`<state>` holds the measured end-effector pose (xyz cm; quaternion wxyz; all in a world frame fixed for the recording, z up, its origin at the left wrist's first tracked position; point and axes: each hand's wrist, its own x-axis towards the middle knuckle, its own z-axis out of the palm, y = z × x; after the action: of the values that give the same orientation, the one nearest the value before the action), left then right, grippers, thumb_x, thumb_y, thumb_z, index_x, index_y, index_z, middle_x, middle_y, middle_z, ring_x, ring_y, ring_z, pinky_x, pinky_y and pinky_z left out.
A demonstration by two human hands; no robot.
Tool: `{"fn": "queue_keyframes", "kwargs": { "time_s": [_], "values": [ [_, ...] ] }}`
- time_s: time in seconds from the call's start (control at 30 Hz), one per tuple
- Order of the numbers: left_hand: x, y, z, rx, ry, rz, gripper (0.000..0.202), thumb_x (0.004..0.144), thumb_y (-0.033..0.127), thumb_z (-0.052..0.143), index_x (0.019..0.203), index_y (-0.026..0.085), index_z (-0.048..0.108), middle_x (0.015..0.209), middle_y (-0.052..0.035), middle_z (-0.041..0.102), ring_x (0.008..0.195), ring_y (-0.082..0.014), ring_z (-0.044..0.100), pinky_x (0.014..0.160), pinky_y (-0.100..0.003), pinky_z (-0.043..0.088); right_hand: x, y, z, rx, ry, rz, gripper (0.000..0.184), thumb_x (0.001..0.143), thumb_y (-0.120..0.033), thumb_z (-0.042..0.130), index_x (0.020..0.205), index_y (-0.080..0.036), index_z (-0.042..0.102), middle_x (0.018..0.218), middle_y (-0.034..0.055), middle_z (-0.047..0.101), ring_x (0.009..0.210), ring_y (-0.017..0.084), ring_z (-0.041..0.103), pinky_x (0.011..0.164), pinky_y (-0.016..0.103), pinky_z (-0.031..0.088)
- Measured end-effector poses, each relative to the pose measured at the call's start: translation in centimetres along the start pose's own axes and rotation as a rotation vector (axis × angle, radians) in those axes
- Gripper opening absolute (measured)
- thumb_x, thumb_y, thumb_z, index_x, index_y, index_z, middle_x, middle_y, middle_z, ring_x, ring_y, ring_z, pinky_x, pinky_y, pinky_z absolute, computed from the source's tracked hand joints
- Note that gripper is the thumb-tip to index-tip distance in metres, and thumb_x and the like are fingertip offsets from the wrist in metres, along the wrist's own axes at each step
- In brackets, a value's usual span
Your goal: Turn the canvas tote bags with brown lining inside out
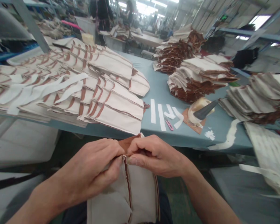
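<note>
A cream fabric piece with brown trim hangs over my lap, below the table edge. My left hand pinches its top edge from the left, fingers closed. My right hand grips the same brown top edge from the right, fingers curled over it. The two hands touch at the seam in the middle.
A blue table carries fanned rows of cream and brown pieces at left and tall stacks at right. White strips, a pink tool and a dark cone on a brown patch lie near the front edge.
</note>
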<state>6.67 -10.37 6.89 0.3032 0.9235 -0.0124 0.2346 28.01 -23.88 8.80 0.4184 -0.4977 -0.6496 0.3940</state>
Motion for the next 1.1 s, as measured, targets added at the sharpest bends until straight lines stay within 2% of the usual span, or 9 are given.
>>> {"fn": "queue_keyframes", "kwargs": {
  "time_s": [0.1, 0.3, 0.53, 0.7, 0.93, 1.1],
  "values": [
    [-0.1, 0.2, 0.3, -0.031, 0.014, -0.053, 0.025, 0.112, 0.013, 0.045, 0.094, 0.025, 0.058, 0.084, 0.0063, 0.062, 0.076, -0.0134, 0.059, 0.076, -0.027, 0.043, 0.1, 0.2, 0.3, 0.055, 0.011, 0.013, 0.022, 0.106, -0.029, 0.072, 0.088, -0.018, 0.068, 0.074, -0.0063, 0.057, 0.068, 0.010, 0.049, 0.070, 0.022, 0.042],
    [-0.1, 0.6, 0.3, -0.129, 0.005, -0.126, 0.028, 0.111, 0.013, 0.046, 0.088, 0.024, 0.058, 0.080, 0.0079, 0.061, 0.072, -0.0101, 0.060, 0.071, -0.022, 0.044, -0.1, 0.9, 0.9, 0.101, 0.048, 0.037, 0.021, 0.095, -0.032, 0.082, 0.091, -0.017, 0.068, 0.078, -0.0061, 0.060, 0.064, 0.008, 0.044, 0.061, 0.020, 0.037],
    [0.1, 0.9, 0.4, -0.169, -0.035, -0.191, 0.033, 0.111, 0.018, 0.047, 0.080, 0.022, 0.058, 0.074, 0.0061, 0.062, 0.066, -0.0111, 0.059, 0.065, -0.023, 0.045, -0.2, 0.5, 1.4, 0.079, 0.071, 0.047, 0.018, 0.095, -0.028, 0.077, 0.087, -0.019, 0.064, 0.073, -0.0069, 0.058, 0.061, 0.008, 0.043, 0.059, 0.020, 0.038],
    [0.0, 1.3, 0.3, -0.148, -0.008, -0.194, 0.034, 0.111, 0.021, 0.049, 0.079, 0.022, 0.060, 0.070, 0.0070, 0.061, 0.062, -0.0108, 0.058, 0.061, -0.024, 0.043, 0.0, 0.2, 1.7, 0.033, 0.127, 0.051, 0.008, 0.088, -0.017, 0.069, 0.084, -0.019, 0.063, 0.072, -0.0069, 0.058, 0.061, 0.008, 0.045, 0.061, 0.020, 0.041],
    [0.0, 1.1, 0.0, -0.135, -0.036, -0.221, 0.037, 0.111, 0.022, 0.048, 0.076, 0.022, 0.057, 0.067, 0.0077, 0.054, 0.059, -0.0096, 0.051, 0.057, -0.024, 0.037, 0.5, 0.5, 1.9, 0.047, 0.122, 0.048, 0.021, 0.090, -0.027, 0.076, 0.079, -0.020, 0.060, 0.069, -0.0068, 0.054, 0.064, 0.009, 0.047, 0.060, 0.021, 0.038],
    [-0.1, 1.1, -0.3, -0.216, -0.095, -0.245, 0.043, 0.116, 0.027, 0.042, 0.073, 0.022, 0.044, 0.068, 0.0069, 0.044, 0.060, -0.0099, 0.044, 0.056, -0.024, 0.035, 0.6, 0.3, 1.8, 0.072, 0.056, 0.087, 0.026, 0.090, -0.034, 0.078, 0.078, -0.020, 0.059, 0.064, -0.0081, 0.047, 0.064, 0.010, 0.045, 0.059, 0.021, 0.034]
  ]
}}
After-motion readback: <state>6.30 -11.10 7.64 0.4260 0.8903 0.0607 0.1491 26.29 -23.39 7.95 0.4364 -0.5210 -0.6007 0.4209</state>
